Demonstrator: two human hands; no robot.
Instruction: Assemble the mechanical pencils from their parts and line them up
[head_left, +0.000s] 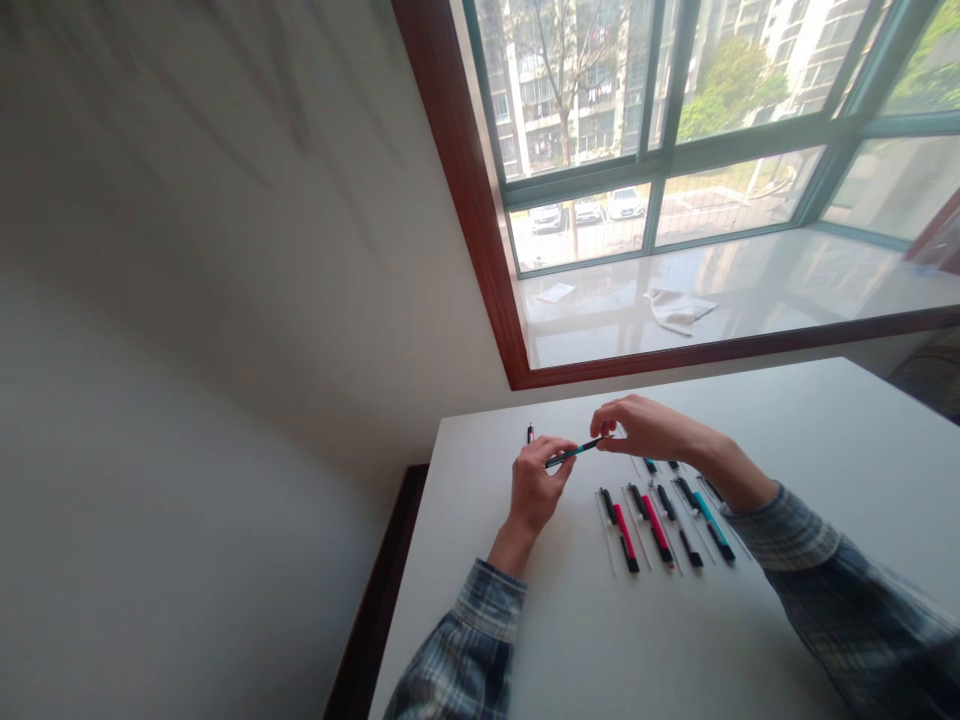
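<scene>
My left hand [535, 488] is closed around a black and teal pen [574, 452], which slants up to the right above the white table. At the pen's upper right end, my right hand [643, 426] has its thumb and fingers pinched; the exact contact is partly hidden. Below the right hand lie pens taken apart in rows: red barrel pieces [658, 528], a teal barrel piece [712, 524], black grip parts [608, 505] and thin refills [606, 535]. Another pen [530, 433] lies just beyond my left hand, partly covered by it.
The white table [480, 560] has its far edge near the wall under a window with a dark red wooden frame [517, 350]. On the sill lie a white cloth [681, 310] and a piece of paper [556, 293]. A plain wall [225, 350] fills the left side.
</scene>
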